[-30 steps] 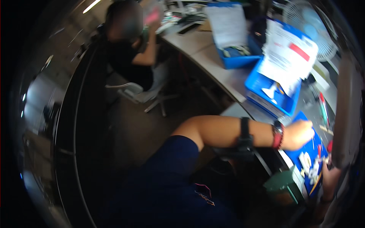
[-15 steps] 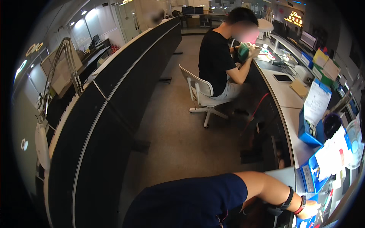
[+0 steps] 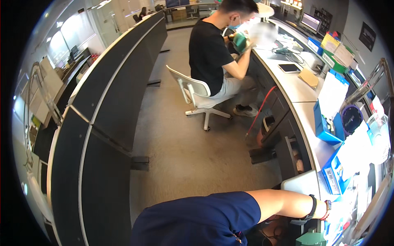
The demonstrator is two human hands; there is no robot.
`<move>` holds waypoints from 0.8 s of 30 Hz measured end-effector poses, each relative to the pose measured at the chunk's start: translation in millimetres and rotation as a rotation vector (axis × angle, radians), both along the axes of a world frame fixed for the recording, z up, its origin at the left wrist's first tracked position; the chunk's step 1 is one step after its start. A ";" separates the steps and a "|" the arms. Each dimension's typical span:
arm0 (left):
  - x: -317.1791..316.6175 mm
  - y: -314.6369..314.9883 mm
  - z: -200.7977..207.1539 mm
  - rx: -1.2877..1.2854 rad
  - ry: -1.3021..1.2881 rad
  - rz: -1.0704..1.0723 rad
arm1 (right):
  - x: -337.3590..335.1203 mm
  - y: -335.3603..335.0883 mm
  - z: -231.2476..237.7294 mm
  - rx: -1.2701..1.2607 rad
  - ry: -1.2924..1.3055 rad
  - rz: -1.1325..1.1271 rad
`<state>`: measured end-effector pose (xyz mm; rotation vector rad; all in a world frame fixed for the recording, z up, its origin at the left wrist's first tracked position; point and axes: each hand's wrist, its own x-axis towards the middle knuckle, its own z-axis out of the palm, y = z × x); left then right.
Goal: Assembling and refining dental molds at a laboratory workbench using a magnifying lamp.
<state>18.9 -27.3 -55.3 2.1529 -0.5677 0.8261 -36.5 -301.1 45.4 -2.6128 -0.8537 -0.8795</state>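
Observation:
My left arm, in a navy short sleeve, reaches right across the lower edge to the bench. My left hand (image 3: 337, 210), past a black band and a red bracelet at the wrist, is washed out by bright light. Its fingers, and anything in them, cannot be made out. It is nearest to a blue bin (image 3: 333, 180) with papers (image 3: 352, 153) standing in it. Glare also hides most of the bench top around the hand. My right hand is out of view.
A co-worker (image 3: 209, 53) sits on a white swivel chair (image 3: 197, 92) along the bench (image 3: 301, 112), handling a green object (image 3: 239, 42). Another blue bin (image 3: 326, 127) and a white fan (image 3: 378, 137) stand nearby. A dark partition (image 3: 111, 135) runs along the left.
The view has shifted, moving the co-worker and bench left and up in it. The picture is brighter. My left hand appears slightly higher and is now lost in glare.

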 end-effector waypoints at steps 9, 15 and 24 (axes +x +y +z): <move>-25.6 8.1 13.6 -0.305 -0.033 -0.117 | -31.9 50.1 9.6 0.329 0.268 0.095; -56.9 5.4 38.9 -0.718 0.139 -0.602 | -42.5 85.8 22.0 -0.038 0.120 0.197; -51.4 16.3 8.0 -0.532 0.345 -0.596 | -36.4 108.5 6.9 -0.176 -0.230 -0.023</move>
